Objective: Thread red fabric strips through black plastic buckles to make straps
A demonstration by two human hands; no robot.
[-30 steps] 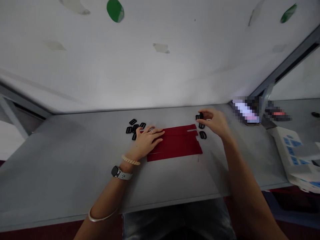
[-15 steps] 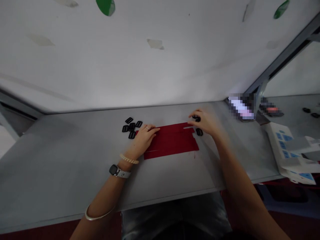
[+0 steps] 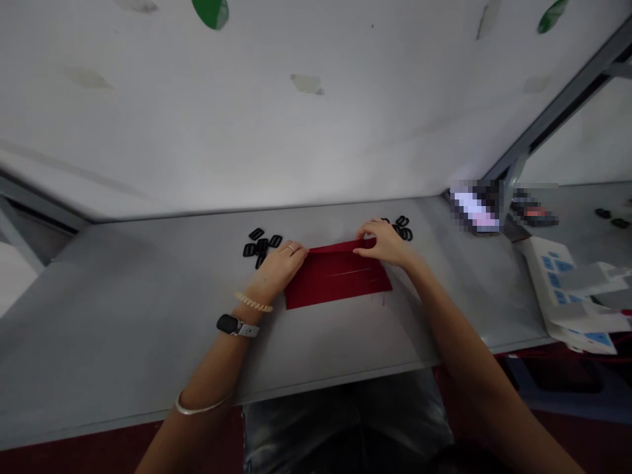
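Note:
A flat red sheet point(image 3: 338, 280), which looks like thin fabric, lies on the grey table in front of me. My left hand point(image 3: 279, 268) is at its upper left corner, fingers closed on the far edge. At the upper right, my right hand point(image 3: 386, 242) pinches the same edge between thumb and fingers. The far edge looks slightly raised or folded between them. Several black slide buckles point(image 3: 262, 245) lie beside my left hand. More black buckles point(image 3: 405, 233) sit just beyond my right hand, partly hidden by it.
A white wall panel point(image 3: 306, 145) rises behind the table point(image 3: 148, 316). A phone-like object point(image 3: 476, 210), blurred out, rests at the back right. Opened white and blue boxes point(image 3: 567, 296) stand at the right edge. Loose red threads point(image 3: 383, 299) lie below the sheet.
My right hand has moved left from the black buckles onto the sheet's far edge. The buckles on the right now lie farther back, clear of the sheet. The far edge now appears lifted.

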